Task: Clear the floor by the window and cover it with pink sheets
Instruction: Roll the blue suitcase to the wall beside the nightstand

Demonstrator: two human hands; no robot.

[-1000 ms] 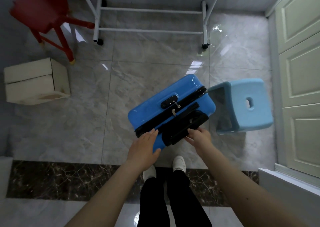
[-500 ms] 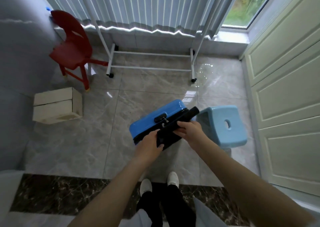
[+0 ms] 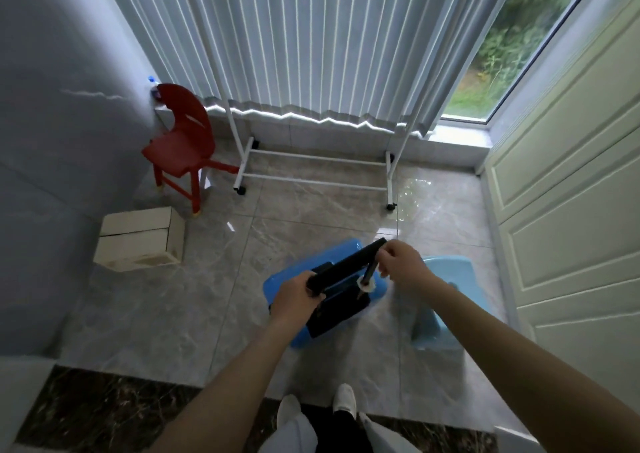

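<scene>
A blue hard-shell suitcase stands on the grey tiled floor in front of me. Its black telescopic handle is drawn out above the case. My left hand grips the near end of the handle bar. My right hand grips the far end, by the handle's post. My arms hide part of the case. No pink sheet is in view.
A light blue plastic stool stands right of the suitcase. A red chair and a pale box sit at the left wall. A white wheeled rack stands before the curtain. Cream cabinet doors line the right.
The handle has been pulled up out of the suitcase, with both hands closing round it. My head has lifted, so the curtain and window have come into sight.
</scene>
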